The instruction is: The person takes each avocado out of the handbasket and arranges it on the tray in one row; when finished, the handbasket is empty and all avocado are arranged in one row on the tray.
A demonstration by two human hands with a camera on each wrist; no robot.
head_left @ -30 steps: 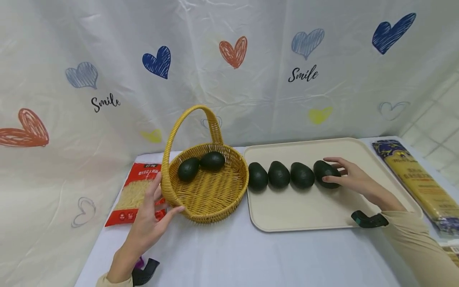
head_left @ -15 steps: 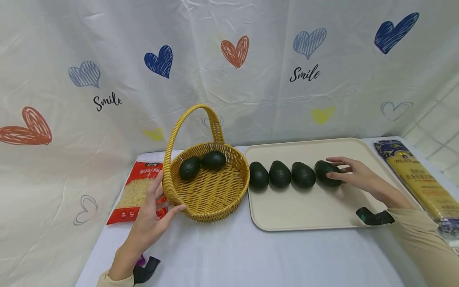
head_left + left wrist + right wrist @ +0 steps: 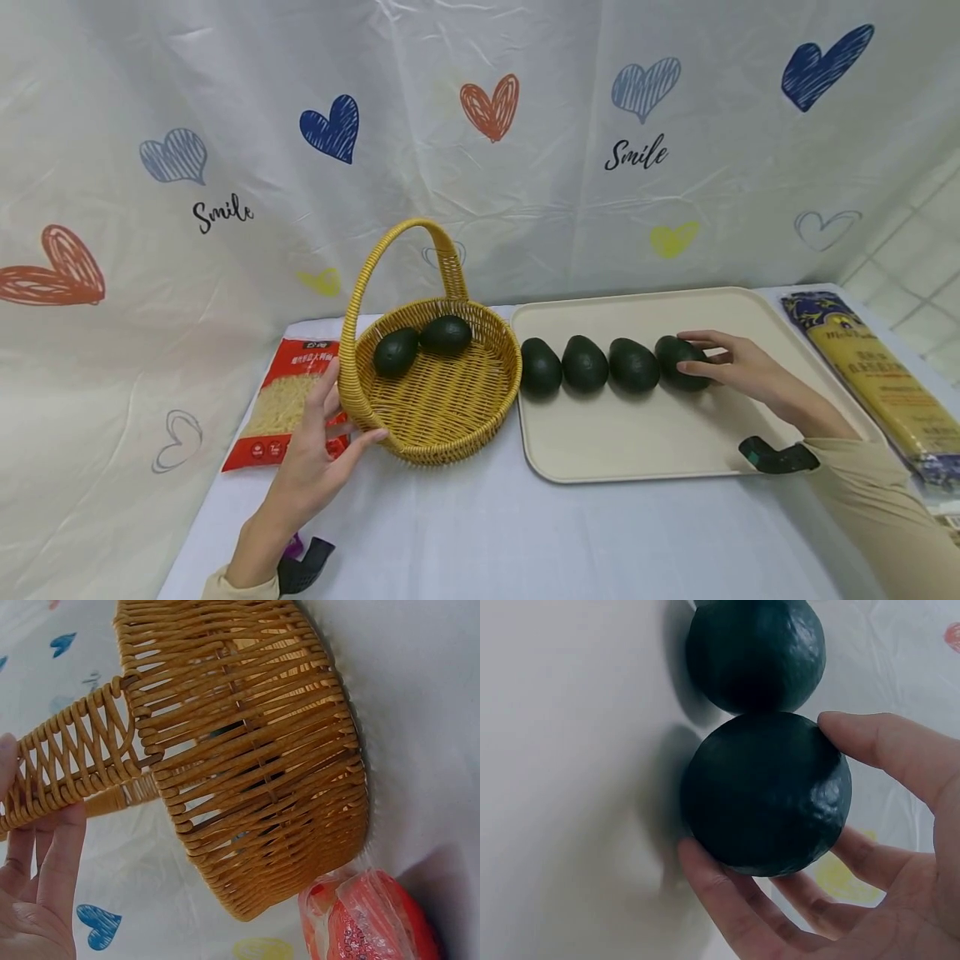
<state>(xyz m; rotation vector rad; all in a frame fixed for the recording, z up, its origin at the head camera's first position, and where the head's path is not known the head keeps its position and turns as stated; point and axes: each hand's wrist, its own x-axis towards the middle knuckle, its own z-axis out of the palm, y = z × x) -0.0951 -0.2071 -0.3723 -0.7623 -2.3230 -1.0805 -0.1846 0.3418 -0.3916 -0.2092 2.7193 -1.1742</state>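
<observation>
My left hand [image 3: 309, 467] holds the handle [image 3: 75, 754] of a yellow-brown woven basket [image 3: 450, 446] near where it meets the rim. Thumb and fingers lie on either side of the handle in the left wrist view. Two dark green avocados [image 3: 446, 336] lie inside the basket toward the back. My right hand [image 3: 738, 367] grips the rightmost avocado [image 3: 761, 795] of a row on a cream tray [image 3: 637, 454], thumb on one side and fingers curled under the other. That avocado touches its neighbour [image 3: 757, 656] in the right wrist view. Several avocados [image 3: 633, 365] make up this row.
A red pasta packet [image 3: 279, 400] lies left of the basket, partly behind my left hand. A long yellow noodle packet [image 3: 873, 375] lies along the tray's right side. Behind the table hangs a white curtain [image 3: 525, 208] printed with hearts.
My right thumb sits slightly higher on the rightmost avocado than a second ago, and that avocado has barely shifted. The left hand and basket stay in place.
</observation>
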